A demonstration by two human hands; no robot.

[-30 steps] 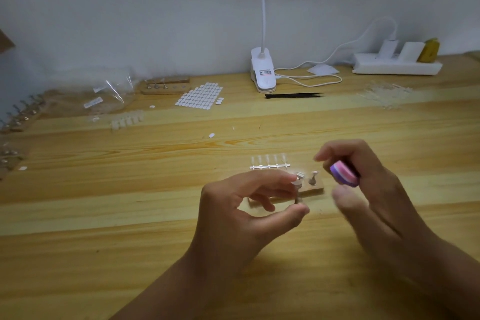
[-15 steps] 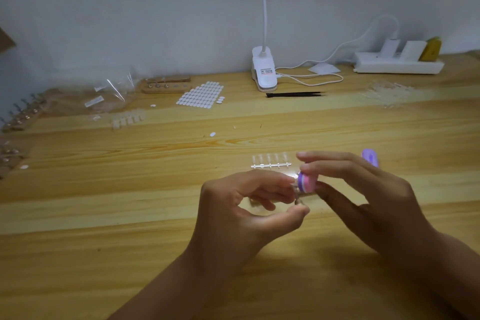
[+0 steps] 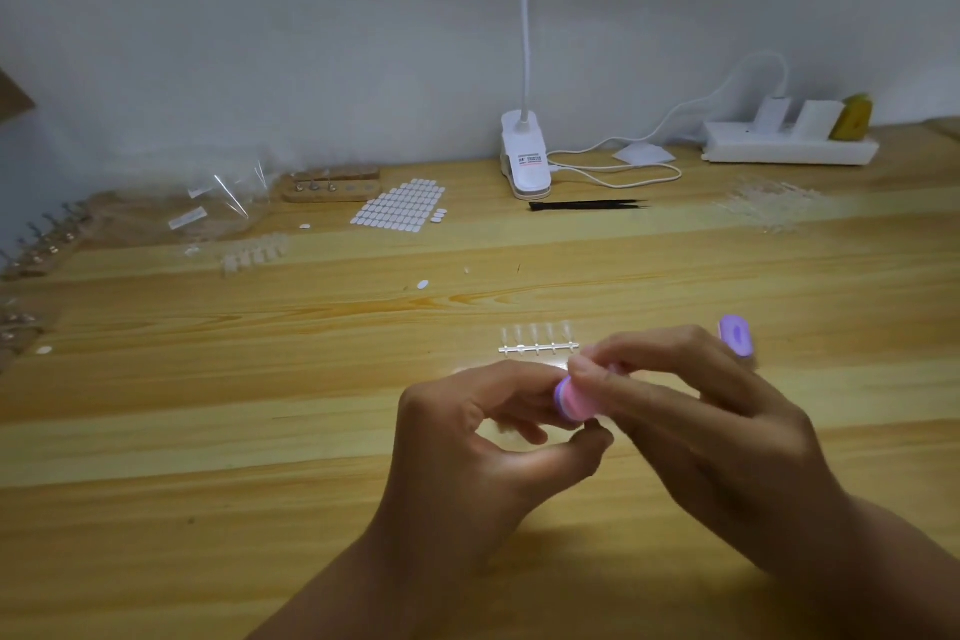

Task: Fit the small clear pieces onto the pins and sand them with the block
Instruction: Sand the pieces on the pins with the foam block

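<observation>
Now, starting at our left hand [image 3: 483,437]: its thumb and forefinger curl into a pinch on a pin [image 3: 595,425], of which only a dark sliver shows below the grip. We do best to brace that pinch low and turn the pin rather than the wrist. Just beyond the grip lies a strip of clear nail tips [image 3: 537,342], untouched. Against the pinch sits the near end of the pink-and-purple sanding block [image 3: 571,398], gripped by our right hand [image 3: 701,426], its far end poking out past the knuckles. Short, light strokes should do; hard pressure would likely pop the piece off. The clear piece itself is hidden between fingertips and block, so we cannot tell whether they touch. Blur smears the fingertips too.
</observation>
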